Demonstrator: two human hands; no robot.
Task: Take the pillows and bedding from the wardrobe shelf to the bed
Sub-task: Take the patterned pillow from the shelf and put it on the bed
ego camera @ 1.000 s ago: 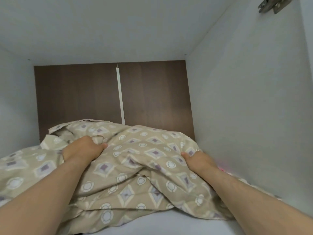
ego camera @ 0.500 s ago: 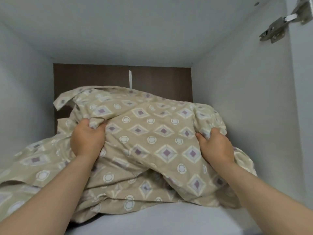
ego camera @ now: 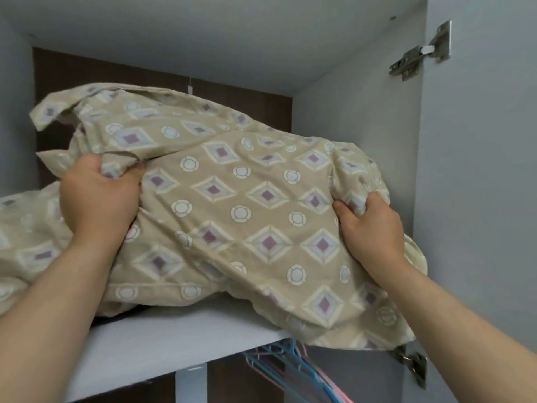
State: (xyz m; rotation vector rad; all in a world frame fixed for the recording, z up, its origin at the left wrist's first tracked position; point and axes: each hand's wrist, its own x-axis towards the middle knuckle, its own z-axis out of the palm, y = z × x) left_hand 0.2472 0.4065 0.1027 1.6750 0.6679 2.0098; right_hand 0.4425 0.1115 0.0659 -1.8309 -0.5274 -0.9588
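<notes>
A beige pillow (ego camera: 238,205) with a purple diamond and white circle pattern sits raised at the front of the white wardrobe shelf (ego camera: 162,341). Its lower right corner hangs over the shelf edge. My left hand (ego camera: 98,199) grips a bunch of its fabric at the upper left. My right hand (ego camera: 369,228) grips its right end. More bedding of the same pattern (ego camera: 26,242) lies on the shelf to the left, partly hidden behind my left arm.
The shelf compartment has a white ceiling, a dark brown back panel (ego camera: 238,91) and a grey right wall. The open door (ego camera: 482,199) stands at the right on metal hinges (ego camera: 421,53). Blue and pink hangers (ego camera: 290,367) hang below the shelf.
Both hands have lifted the pillow and pulled it toward the shelf's front edge. The view has drawn back, so the shelf front, the hangers and the door now show.
</notes>
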